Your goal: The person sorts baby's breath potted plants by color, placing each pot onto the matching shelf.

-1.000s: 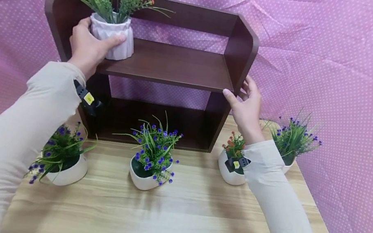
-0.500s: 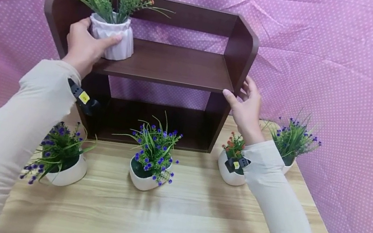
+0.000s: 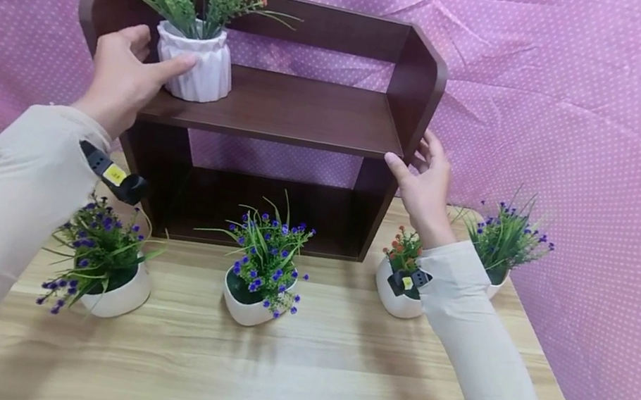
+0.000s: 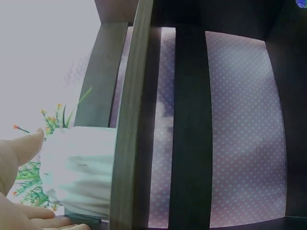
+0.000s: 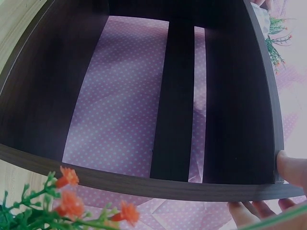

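A ruffled white pot (image 3: 202,68) with grass blades and orange flowers stands upright on the upper board of a dark brown two-tier shelf (image 3: 311,109), near its left side panel. Just left of this pot is my left hand (image 3: 123,76), fingers spread and thumb held in front of the pot; in the left wrist view the thumb (image 4: 29,147) is apart from the white pot (image 4: 79,167). My right hand (image 3: 425,190) grips the shelf's right side panel. Its thumb (image 5: 291,168) presses the front edge, while the other fingers lie along the panel's outer face.
Purple-flowered plants in white pots stand on the wooden table: one front left (image 3: 117,293), one before the shelf (image 3: 252,309), one far right (image 3: 501,250). An orange-flowered pot (image 3: 396,299) sits under the right wrist. Pink dotted cloth (image 3: 596,134) hangs behind.
My left hand has let go of the ruffled white pot and drawn back to the left. The pot stays in place on the upper board. My right hand keeps its grip on the shelf.
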`<state>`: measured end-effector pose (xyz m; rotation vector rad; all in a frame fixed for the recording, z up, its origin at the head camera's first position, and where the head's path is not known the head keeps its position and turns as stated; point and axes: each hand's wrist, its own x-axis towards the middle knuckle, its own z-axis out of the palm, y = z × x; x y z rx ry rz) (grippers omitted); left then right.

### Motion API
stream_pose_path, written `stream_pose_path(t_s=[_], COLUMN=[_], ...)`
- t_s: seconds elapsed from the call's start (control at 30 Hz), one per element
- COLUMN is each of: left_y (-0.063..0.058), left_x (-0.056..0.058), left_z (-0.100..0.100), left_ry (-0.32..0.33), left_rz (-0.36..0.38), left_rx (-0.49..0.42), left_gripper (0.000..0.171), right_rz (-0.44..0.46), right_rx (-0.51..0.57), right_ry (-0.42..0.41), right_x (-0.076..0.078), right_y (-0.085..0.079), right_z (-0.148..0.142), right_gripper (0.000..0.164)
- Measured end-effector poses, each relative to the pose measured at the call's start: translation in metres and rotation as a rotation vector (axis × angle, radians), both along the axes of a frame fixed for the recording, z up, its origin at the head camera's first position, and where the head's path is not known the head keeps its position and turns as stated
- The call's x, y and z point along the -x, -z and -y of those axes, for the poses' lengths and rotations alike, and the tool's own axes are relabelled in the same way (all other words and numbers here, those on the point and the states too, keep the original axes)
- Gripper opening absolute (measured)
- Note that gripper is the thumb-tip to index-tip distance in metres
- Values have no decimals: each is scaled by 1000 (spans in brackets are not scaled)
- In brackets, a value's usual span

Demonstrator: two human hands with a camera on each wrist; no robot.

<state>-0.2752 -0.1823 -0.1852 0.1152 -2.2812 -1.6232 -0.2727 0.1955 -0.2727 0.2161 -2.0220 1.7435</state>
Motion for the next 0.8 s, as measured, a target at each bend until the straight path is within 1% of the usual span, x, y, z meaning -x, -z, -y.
stream_pose_path(t_s=[0.17, 0.4, 0.5, 0.63, 0.77, 0.8], left_y=[1, 5, 8, 13, 20, 21], left_x=[-11, -26, -33, -44, -54, -57], left_z=[2, 5, 8, 14, 23, 26], left_ry=[39, 141, 174, 199, 202, 202], left_rz=[5, -10, -6, -8, -20, -13], left_rx=[37, 72, 80, 94, 133, 138], left_gripper=[90, 90, 89, 85, 81, 81], right_rz=[1, -2, -2, 2, 1, -1], right_rx=[-1, 8, 11, 9, 5, 3], right_ry=[-1, -2, -2, -3, -4, -3], right_x=[0, 0, 0, 2, 2, 1], right_y=[-1, -1, -1, 0, 1, 0], right_z=[0, 1, 1, 1, 1, 1], right_gripper=[62, 62, 62, 63, 63, 63])
